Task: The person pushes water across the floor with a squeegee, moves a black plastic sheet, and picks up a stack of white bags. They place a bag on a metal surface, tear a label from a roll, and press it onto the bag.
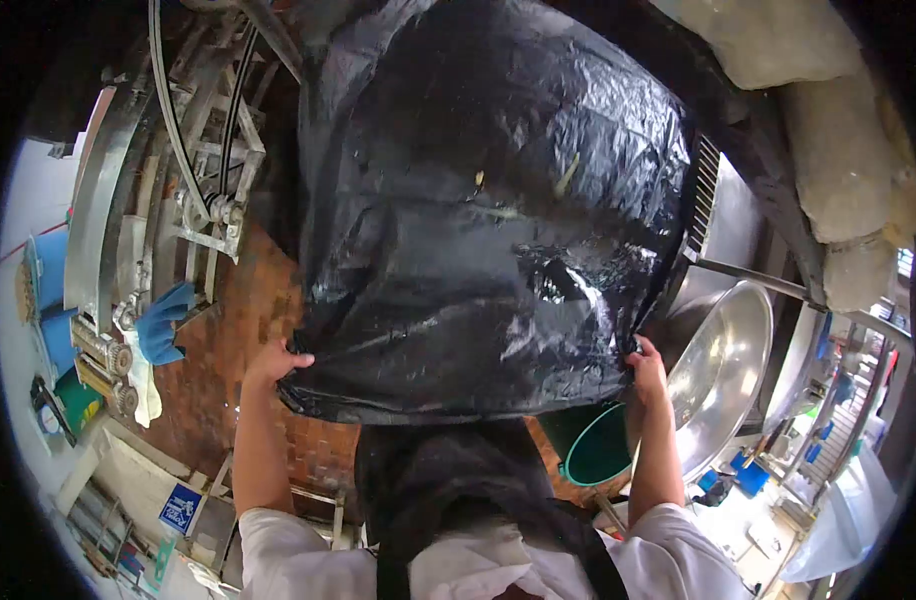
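Observation:
A large sheet of black plastic (428,260), shiny and creased, spreads out in front of me and covers whatever lies beneath it. Its near left corner is bunched in my left hand (275,362), thumb on top. My right hand (646,366) grips the near right edge. Between the two hands the near edge hangs just in front of my dark apron (448,465). A few small yellowish-green scraps (566,176) and some wet glints show on the plastic.
A big metal bowl (728,370) stands at my right, with a green tub (593,450) below it. Belt-driven machinery (218,190) with a blue cloth (162,325) is on the left, above a brick-red tiled floor (218,390). Pale bulky sacks (843,150) hang at the upper right.

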`<state>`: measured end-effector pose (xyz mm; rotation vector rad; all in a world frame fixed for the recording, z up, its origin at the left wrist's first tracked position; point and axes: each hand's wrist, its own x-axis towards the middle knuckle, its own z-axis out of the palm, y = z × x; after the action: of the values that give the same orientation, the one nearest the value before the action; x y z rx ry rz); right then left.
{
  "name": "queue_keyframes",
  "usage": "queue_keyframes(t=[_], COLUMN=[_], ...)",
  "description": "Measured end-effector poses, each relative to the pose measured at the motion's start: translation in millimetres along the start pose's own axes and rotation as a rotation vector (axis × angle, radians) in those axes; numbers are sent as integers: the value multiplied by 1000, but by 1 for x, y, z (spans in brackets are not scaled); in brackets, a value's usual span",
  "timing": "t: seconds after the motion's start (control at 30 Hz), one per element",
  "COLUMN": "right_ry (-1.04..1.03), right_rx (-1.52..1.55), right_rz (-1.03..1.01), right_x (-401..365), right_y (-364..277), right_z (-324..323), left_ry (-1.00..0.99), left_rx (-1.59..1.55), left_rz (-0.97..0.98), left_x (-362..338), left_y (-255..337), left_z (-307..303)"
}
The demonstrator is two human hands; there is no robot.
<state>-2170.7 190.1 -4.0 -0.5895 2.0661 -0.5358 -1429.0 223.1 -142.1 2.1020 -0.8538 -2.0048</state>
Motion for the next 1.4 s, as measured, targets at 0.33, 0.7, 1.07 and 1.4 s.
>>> queue_keyframes(t=[0.33,0.7,1.07,1.4], right_ry=[173,-91,224,-163], right_rx=[278,5,59,127], right_rz=[-270,-715,-1100,-850], right_x=[-100,-252,-305,-271], right_y=[-62,-216,-109,-55], right_z=[0,103,70,119], left_ry=[-20,-294,-320,-356], left_rx=[347,505,-825,-894], left_rz=[117,871,834,1309], left_x=[-52,-243,-309,-439], left_y=[87,297,346,388], left_z=[-45,189,295,269])
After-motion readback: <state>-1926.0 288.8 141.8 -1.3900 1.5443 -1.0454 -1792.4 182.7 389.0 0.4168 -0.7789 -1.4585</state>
